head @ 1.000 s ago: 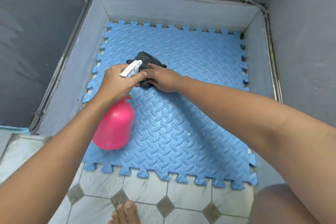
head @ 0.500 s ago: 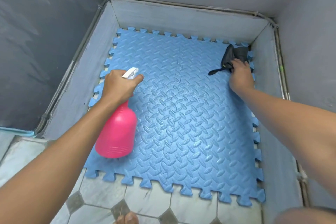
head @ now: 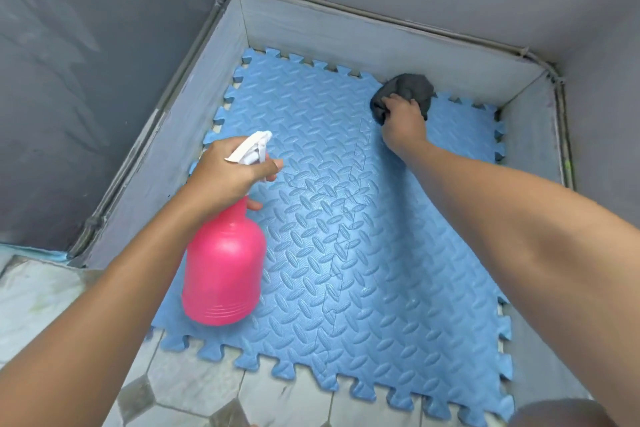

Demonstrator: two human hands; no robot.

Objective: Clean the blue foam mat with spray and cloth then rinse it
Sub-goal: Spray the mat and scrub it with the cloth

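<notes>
left hand (head: 227,172): pink spray bottle (head: 223,270) (unlabelled) | right hand (head: 401,120): dark cloth (head: 408,87) on blue mat (head: 363,253)

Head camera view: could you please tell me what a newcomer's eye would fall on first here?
The blue foam mat fills the grey-walled floor recess. At its near left side, the left hand grips a bright pink spray bottle by its white trigger head. At the far edge, the right hand presses a dark grey cloth onto the mat.
</notes>
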